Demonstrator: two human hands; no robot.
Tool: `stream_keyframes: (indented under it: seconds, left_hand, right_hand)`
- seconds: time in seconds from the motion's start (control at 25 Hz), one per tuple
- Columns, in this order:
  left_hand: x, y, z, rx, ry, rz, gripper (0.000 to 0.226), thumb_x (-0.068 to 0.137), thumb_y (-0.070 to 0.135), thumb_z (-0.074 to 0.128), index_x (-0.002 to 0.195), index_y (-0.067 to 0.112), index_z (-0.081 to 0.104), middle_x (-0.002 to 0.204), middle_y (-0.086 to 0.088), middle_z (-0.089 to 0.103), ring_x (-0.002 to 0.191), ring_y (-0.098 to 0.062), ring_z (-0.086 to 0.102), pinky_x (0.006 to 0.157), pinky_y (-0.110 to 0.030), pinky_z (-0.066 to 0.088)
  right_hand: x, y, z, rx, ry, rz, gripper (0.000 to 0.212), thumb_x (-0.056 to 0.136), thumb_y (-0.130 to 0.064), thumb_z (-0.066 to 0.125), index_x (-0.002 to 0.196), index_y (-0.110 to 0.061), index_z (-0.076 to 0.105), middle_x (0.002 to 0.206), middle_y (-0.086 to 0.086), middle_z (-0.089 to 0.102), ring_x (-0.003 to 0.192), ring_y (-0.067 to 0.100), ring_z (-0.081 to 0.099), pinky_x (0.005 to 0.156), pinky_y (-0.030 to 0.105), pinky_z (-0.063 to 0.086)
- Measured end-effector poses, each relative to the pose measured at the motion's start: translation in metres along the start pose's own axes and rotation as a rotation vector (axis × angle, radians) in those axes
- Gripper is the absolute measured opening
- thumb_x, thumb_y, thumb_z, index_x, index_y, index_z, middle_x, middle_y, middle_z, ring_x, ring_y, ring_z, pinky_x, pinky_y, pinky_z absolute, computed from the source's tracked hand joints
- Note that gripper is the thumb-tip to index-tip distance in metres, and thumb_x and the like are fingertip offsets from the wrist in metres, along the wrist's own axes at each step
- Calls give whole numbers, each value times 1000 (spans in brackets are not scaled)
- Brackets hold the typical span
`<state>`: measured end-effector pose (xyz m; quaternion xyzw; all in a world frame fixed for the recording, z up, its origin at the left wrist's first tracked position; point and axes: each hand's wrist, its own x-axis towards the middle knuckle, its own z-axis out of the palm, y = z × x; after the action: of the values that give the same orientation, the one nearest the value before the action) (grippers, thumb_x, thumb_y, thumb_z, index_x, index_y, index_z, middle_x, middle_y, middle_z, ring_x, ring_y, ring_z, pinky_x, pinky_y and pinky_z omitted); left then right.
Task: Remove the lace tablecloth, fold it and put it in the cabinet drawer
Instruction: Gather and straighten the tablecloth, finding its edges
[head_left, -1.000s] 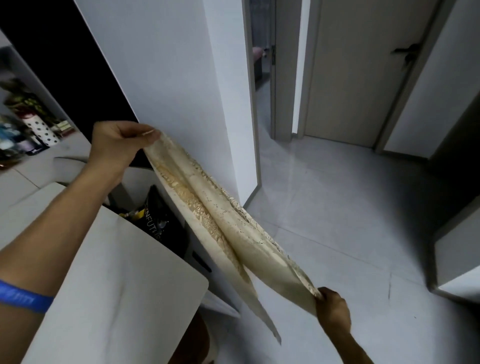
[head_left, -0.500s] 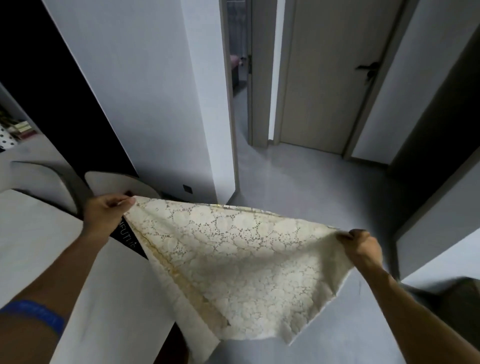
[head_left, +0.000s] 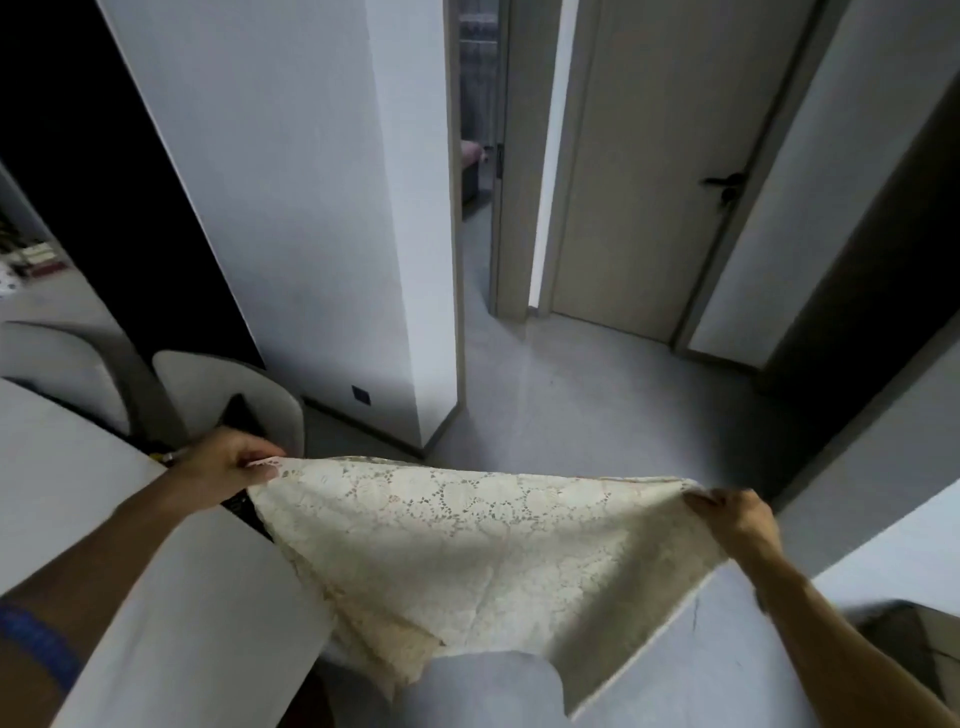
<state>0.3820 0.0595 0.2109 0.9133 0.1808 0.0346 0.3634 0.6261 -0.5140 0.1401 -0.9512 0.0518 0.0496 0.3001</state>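
Observation:
The cream lace tablecloth (head_left: 467, 551) hangs stretched out in the air in front of me, doubled over, its top edge taut between both hands. My left hand (head_left: 226, 467) pinches the left top corner just above the white table's edge. My right hand (head_left: 737, 519) grips the right top corner over the floor. The cloth's lower folds droop toward the bottom of the view. No cabinet drawer is visible.
A white table (head_left: 156, 597) fills the lower left, with two grey chairs (head_left: 223, 395) behind it. A white wall corner (head_left: 415, 260) stands ahead, a closed beige door (head_left: 654, 182) beyond. Grey tiled floor (head_left: 597, 415) lies open ahead. A white cabinet top (head_left: 893, 556) sits at right.
The cloth went from hanging diagonally, left hand high and right hand low, to being spread level between both hands. My right hand rose and moved right; my left hand came down.

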Motion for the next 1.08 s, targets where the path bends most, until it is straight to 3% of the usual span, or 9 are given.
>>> stream_keyframes:
  seconds: [0.08,0.2,0.32,0.56,0.76,0.92,1.08]
  left_hand:
    - [-1,-1,5,67,-46,16,26,81,-10,71,79,16,74,64,9,74,63,10,64,56,-5,47]
    - [2,2,20,135,49,2,10,80,-7,73,79,3,76,71,-7,74,65,3,62,55,-4,42]
    - [7,15,29,134,103,-10,4,80,-3,75,79,1,76,73,-14,73,63,-1,61,53,-4,40]
    - [3,28,34,221,-133,-6,12,79,-6,74,81,5,78,70,-2,74,59,9,63,54,-5,44]
    - [8,19,51,288,55,-50,14,84,4,72,72,-3,74,66,-19,70,69,-25,66,63,-33,49]
    - [22,33,52,238,160,-40,14,79,6,77,66,5,74,61,-9,69,61,-20,62,61,-29,44]
    - [23,37,48,164,114,-35,22,83,4,73,65,15,64,59,-2,64,57,-13,57,57,-23,41]
  right_hand:
    - [3,-2,-2,5,-6,-11,36,88,-46,66,86,-12,76,69,4,65,61,19,58,62,31,49]
    - [10,-2,-6,44,-20,-9,33,90,-45,65,94,-13,74,79,3,67,66,17,60,61,28,49]
    - [13,2,-10,40,-20,-2,29,89,-41,68,87,-13,73,71,0,65,62,16,61,57,28,52]
    - [23,-4,-26,-6,28,-15,20,88,-35,71,79,-17,68,62,-8,56,53,6,52,44,15,32]
    - [29,-11,-23,-21,41,-53,21,89,-37,68,88,-16,69,66,-6,57,54,6,53,45,14,32]
    - [29,-16,-10,-51,11,-95,25,89,-36,68,71,-21,64,60,-7,56,52,8,53,46,14,32]
    - [33,-14,-7,-2,-37,-91,24,91,-34,67,74,-18,66,67,0,61,59,13,56,53,21,40]
